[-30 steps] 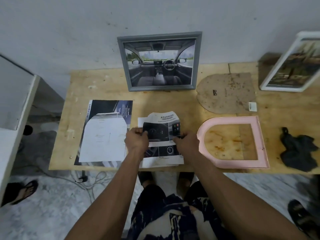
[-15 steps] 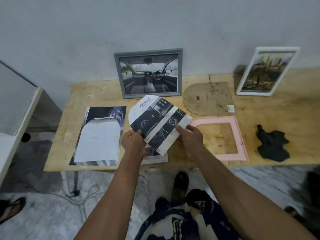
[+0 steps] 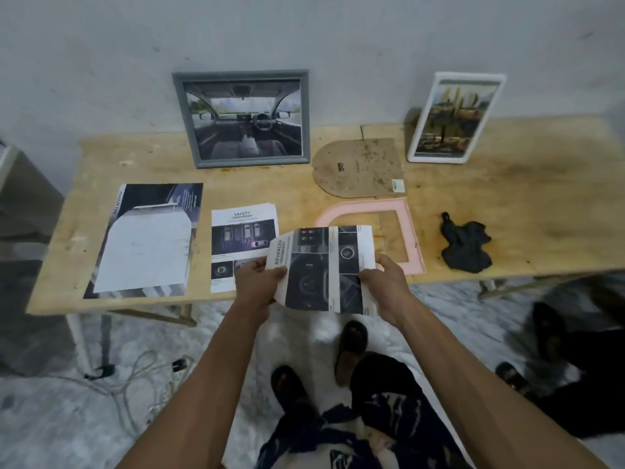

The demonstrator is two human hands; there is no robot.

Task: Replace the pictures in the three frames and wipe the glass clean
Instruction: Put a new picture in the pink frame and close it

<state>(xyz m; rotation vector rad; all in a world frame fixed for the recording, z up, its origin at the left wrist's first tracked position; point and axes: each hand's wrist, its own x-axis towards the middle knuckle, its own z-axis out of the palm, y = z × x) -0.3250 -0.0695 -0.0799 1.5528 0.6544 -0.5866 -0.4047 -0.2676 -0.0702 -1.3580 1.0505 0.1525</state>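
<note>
While both hands, left hand (image 3: pixel 258 282), right hand (image 3: pixel 385 282), pinch "ADVANCED" print (image 3: pixel 321 269), "SAFETY" sheet (image 3: pixel 241 231) lies flat.

Near table edge, centre: both hands occupied. Left hand (image 3: pixel 258 282) and right hand (image 3: pixel 382 286) pinch the arch-cut print (image 3: pixel 321 269) by its side edges, above the table's (image 3: pixel 507 198) front rim; sheet covers part of the pink frame (image 3: pixel 411 238) opening.

Back row blocked by grey frame (image 3: pixel 241 118) and white frame (image 3: pixel 455 118), both leaning on the wall. Backing board (image 3: pixel 358 167) lies flat between them.

Left: large brochure (image 3: pixel 145 242), then SAFETY sheet (image 3: pixel 243 231), both flat.

Right: black cloth (image 3: pixel 465 245). Bare wood beyond it, and between the frames and the papers.
</note>
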